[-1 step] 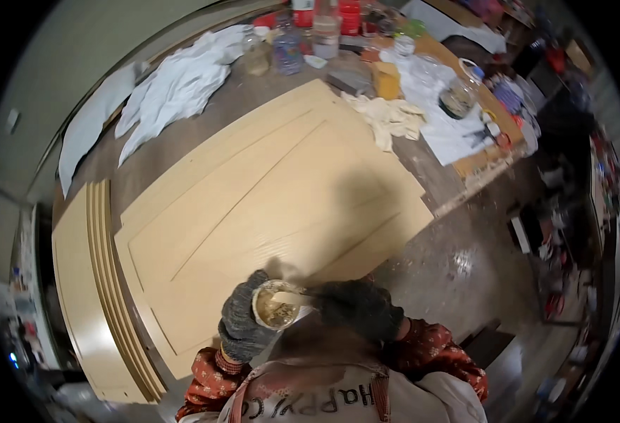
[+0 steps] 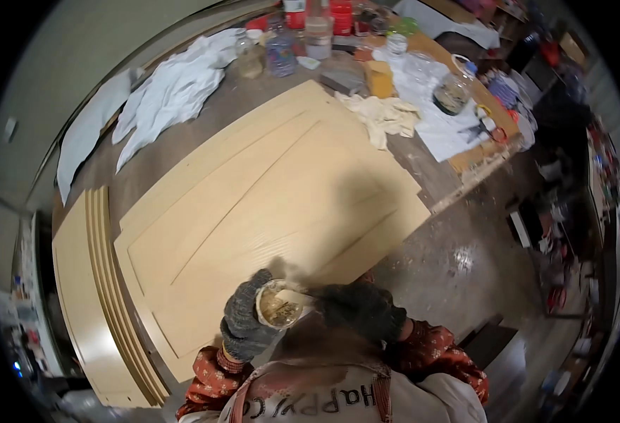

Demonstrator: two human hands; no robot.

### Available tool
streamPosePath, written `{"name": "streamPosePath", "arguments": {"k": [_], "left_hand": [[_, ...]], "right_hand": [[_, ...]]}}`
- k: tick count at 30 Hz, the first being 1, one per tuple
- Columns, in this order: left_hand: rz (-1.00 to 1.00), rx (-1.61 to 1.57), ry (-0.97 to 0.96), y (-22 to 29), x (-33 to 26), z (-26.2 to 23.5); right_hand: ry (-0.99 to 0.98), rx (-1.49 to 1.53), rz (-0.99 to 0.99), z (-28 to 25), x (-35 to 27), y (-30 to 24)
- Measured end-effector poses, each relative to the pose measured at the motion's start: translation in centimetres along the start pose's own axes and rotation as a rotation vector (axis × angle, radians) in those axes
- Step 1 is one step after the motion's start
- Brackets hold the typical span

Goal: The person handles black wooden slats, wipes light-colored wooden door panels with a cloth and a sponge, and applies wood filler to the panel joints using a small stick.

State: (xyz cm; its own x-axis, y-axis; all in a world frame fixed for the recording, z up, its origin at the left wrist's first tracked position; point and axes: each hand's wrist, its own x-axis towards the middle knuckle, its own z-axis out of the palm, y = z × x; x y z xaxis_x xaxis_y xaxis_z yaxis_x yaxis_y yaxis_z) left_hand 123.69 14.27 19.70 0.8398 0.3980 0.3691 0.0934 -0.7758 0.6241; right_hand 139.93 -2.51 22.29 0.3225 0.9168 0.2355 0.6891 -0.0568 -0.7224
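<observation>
The cup (image 2: pixel 260 307) is in front of your apron (image 2: pixel 310 384), above the near edge of the panel (image 2: pixel 253 211), with brownish paste (image 2: pixel 275 311) inside. Your gloved left hand (image 2: pixel 244 323) has its fingers curled around the cup's side. Your gloved right hand (image 2: pixel 359 310) appears to pinch the pale stick (image 2: pixel 294 297), whose tip is in the cup; its fingers are too dark to tell apart. This looks like stirring or scooping; the next move likely calls for a steady cup and a controlled stick. Beyond the panel, a cream cloth (image 2: pixel 387 118) and yellow block (image 2: pixel 379 79) lie on the surface (image 2: pixel 423 166); stacked boards (image 2: pixel 77 282) sit left.
</observation>
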Motion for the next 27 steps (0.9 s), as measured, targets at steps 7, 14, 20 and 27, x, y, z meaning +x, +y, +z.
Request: {"name": "streamPosePath", "arguments": {"k": [7,14,20,27], "left_hand": [[0.016,-0.21,-0.124,2.9,2.2,0.7],[-0.26,-0.258,0.016,5.4,4.3,2.6],[-0.634,-0.505,0.425,8.8,5.0,8.5],[-0.638,-0.148,0.692,8.0,5.4,13.6]], "right_hand": [[0.058,0.201,0.155,-2.2,-7.6,2.3],[0.344,0.646,0.575,-9.7,-9.5,7.4],[0.172,0.478,0.65,-15.8,-6.8,14.7],[-0.053,0.099,0.231,-15.8,-4.7,24.3]]}}
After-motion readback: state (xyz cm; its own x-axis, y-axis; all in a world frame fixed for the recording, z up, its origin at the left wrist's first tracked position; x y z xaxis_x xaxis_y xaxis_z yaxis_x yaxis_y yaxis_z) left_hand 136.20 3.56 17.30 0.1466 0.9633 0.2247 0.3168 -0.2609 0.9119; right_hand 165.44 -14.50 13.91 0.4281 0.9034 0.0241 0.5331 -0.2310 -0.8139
